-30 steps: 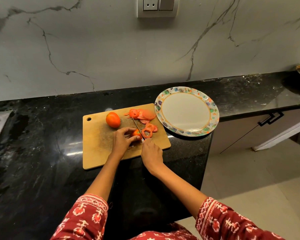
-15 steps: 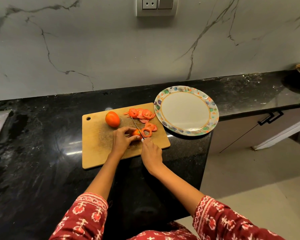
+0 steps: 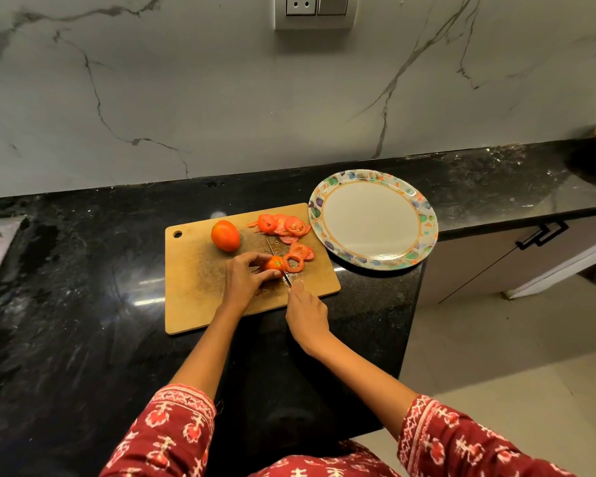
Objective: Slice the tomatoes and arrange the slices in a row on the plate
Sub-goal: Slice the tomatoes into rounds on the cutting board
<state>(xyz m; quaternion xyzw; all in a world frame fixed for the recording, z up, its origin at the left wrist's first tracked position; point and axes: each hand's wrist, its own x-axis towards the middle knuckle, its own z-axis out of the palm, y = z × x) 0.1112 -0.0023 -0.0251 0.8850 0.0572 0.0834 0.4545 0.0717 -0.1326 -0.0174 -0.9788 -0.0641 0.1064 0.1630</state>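
Little has moved since the earlier frames: the left hand [image 3: 246, 278] still curls its fingers over the tomato piece [image 3: 274, 263] on the cutting board [image 3: 200, 290], and the right hand [image 3: 305, 313] still grips the knife [image 3: 278, 261], blade angled toward 11 o'clock against the cut face. Loose slices [image 3: 283, 226] lie at 12 to 1 o'clock of the piece, the whole tomato [image 3: 225, 235] at 10 o'clock. At 2 o'clock, touching the board's corner, sits the plate [image 3: 424, 242], bare of slices.

Whole tomato [image 3: 225, 235] and slices [image 3: 283, 225] crowd the board's [image 3: 193, 297] far side.
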